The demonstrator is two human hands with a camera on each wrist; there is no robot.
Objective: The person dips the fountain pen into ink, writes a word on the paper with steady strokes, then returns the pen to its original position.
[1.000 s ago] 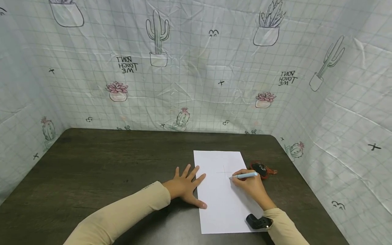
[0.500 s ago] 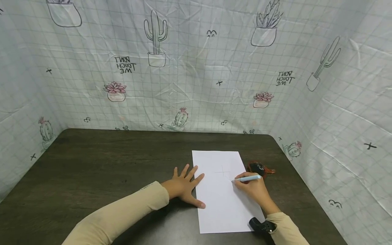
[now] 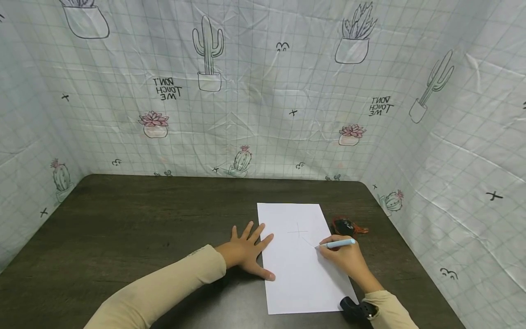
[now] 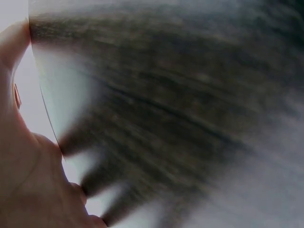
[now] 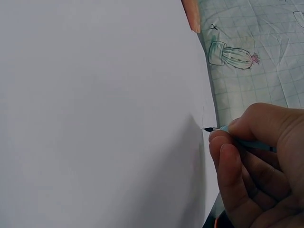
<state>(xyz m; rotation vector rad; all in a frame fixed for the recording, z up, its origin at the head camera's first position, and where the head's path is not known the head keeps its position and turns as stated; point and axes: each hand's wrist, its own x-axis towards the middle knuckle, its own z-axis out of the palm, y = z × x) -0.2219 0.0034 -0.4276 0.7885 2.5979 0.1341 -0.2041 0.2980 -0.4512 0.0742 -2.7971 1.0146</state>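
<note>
A white sheet of paper lies on the dark table, bearing a thin cross and a faint slanting line that runs from below it to the right. My left hand rests with spread fingers on the table and the sheet's left edge. In the left wrist view, part of that hand shows along the left side. My right hand pinches a light blue pen between thumb and fingers. Its dark tip touches the paper at the line's lower end. In the right wrist view, the fingers cover much of the pen's barrel.
A dark rounded object with an orange-red rim and tail sits on the table just beyond my right hand. A black device is strapped to my right wrist. Cactus-printed cloth surrounds the table at the back and sides.
My right hand has moved down and to the right with the pen, and the slanting line has grown longer. My left hand has stayed in place on the sheet.
</note>
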